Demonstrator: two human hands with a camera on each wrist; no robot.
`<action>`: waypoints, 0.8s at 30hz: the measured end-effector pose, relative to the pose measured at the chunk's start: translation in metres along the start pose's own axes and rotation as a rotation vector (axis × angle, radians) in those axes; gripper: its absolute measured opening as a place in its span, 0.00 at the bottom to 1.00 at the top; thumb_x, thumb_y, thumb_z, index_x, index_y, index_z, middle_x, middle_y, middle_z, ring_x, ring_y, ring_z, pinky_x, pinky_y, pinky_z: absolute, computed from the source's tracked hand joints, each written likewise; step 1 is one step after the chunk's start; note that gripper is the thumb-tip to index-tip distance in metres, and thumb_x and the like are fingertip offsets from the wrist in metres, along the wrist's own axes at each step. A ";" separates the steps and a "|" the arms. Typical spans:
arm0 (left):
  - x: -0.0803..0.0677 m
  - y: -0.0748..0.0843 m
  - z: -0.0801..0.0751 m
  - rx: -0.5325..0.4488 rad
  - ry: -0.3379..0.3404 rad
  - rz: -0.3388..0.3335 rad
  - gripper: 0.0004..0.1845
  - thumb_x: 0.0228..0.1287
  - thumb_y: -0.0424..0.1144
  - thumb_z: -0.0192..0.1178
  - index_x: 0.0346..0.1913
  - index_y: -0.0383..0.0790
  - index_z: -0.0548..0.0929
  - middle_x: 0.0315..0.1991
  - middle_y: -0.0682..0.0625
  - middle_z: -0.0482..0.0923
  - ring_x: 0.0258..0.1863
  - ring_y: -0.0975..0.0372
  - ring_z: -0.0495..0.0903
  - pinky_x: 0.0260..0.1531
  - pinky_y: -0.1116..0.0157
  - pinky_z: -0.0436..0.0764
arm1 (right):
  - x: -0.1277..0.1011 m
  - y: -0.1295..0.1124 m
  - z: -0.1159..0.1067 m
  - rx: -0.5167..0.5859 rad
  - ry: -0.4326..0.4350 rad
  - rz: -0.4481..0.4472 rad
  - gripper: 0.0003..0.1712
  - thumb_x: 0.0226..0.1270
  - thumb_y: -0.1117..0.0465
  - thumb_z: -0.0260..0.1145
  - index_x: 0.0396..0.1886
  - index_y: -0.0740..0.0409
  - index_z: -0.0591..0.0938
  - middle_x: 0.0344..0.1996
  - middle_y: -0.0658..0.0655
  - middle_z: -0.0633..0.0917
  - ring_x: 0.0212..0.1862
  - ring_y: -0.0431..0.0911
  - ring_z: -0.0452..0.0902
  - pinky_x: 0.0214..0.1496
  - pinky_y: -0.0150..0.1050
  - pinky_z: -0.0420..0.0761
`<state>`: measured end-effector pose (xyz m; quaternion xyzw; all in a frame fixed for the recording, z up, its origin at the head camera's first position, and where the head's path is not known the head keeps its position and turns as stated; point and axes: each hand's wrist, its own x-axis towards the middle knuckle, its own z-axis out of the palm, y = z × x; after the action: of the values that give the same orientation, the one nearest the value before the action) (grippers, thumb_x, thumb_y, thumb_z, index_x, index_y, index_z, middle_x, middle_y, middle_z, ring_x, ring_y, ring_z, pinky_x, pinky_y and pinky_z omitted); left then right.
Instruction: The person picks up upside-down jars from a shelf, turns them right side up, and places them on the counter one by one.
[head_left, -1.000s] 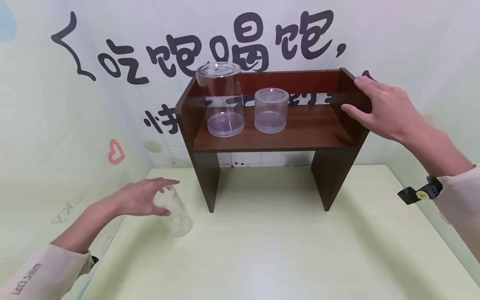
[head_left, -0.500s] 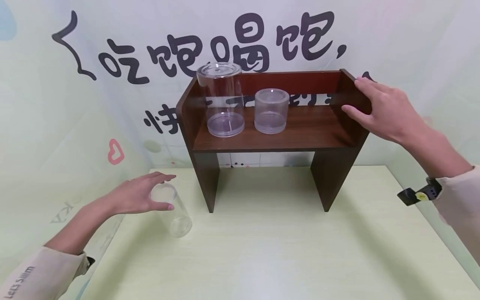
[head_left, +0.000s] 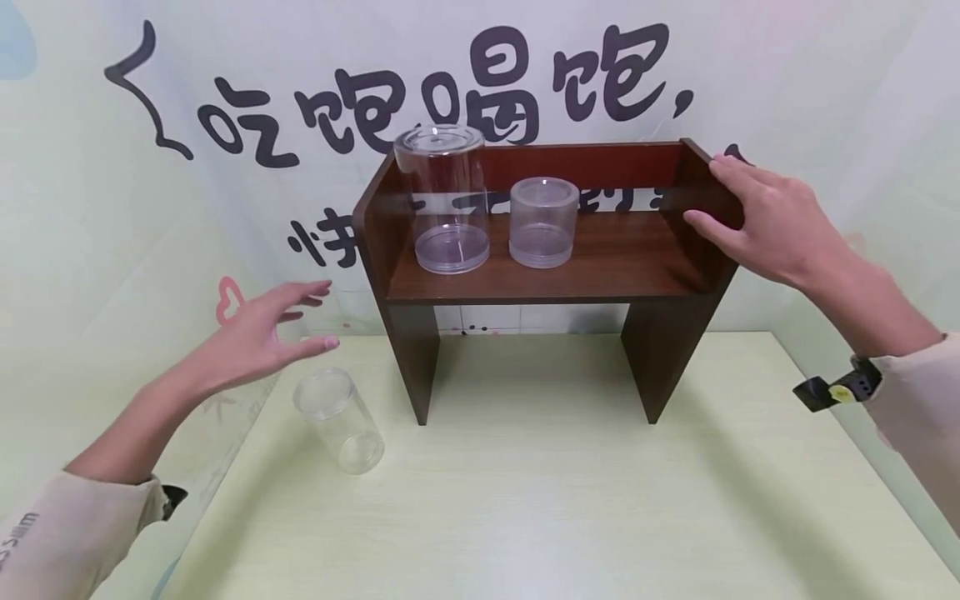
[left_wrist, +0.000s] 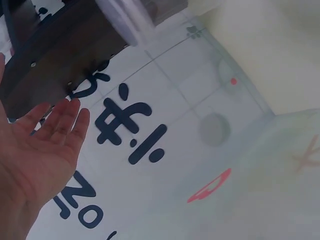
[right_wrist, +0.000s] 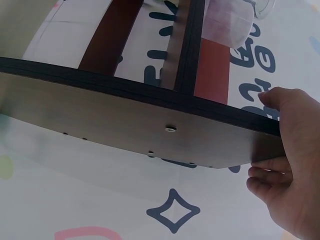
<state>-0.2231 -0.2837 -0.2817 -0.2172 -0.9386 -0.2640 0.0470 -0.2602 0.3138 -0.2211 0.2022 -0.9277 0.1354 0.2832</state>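
Head view showed the left hand spread wide, hovering above the clear jar on the table's left; the right hand gripped the wooden shelf's right panel.

A pale yellow-green counter with a faint wood grain runs up to a wall covered in printed lettering. A dark brown wooden shelf stands on the counter, raised on two side legs, with a low back rail and raised ends. Two clear plastic jars stand upright on the shelf board: a tall jar toward the left end and a short jar just to its right, apart from it. A small clear jar stands directly on the counter, left of the shelf's left leg.
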 end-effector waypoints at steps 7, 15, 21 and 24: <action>0.017 0.017 -0.023 -0.073 0.092 -0.008 0.42 0.70 0.44 0.72 0.82 0.41 0.65 0.76 0.38 0.69 0.70 0.37 0.73 0.74 0.37 0.64 | 0.001 0.000 0.001 0.003 0.010 -0.009 0.36 0.76 0.53 0.67 0.76 0.66 0.71 0.73 0.73 0.74 0.70 0.74 0.71 0.73 0.70 0.69; 0.039 0.044 -0.039 -0.121 0.214 0.045 0.36 0.72 0.46 0.69 0.80 0.47 0.70 0.73 0.44 0.74 0.64 0.57 0.74 0.66 0.75 0.75 | 0.000 -0.001 0.001 0.008 -0.005 0.006 0.38 0.77 0.52 0.66 0.79 0.66 0.69 0.75 0.73 0.71 0.73 0.73 0.68 0.76 0.68 0.66; 0.055 0.068 -0.046 -0.164 0.267 0.059 0.40 0.72 0.50 0.69 0.82 0.49 0.66 0.78 0.47 0.69 0.74 0.51 0.72 0.74 0.60 0.72 | 0.000 -0.001 0.002 0.012 0.001 0.004 0.38 0.77 0.52 0.66 0.78 0.67 0.69 0.75 0.72 0.71 0.73 0.73 0.68 0.76 0.67 0.67; 0.067 0.080 -0.050 -0.144 0.282 0.078 0.41 0.71 0.51 0.69 0.82 0.48 0.66 0.78 0.48 0.68 0.75 0.52 0.70 0.76 0.55 0.69 | 0.000 0.000 0.002 0.013 0.007 0.003 0.37 0.77 0.53 0.66 0.78 0.67 0.70 0.74 0.73 0.71 0.72 0.73 0.69 0.75 0.68 0.67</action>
<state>-0.2498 -0.2226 -0.1879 -0.2173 -0.8921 -0.3565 0.1726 -0.2606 0.3131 -0.2225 0.2020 -0.9262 0.1425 0.2847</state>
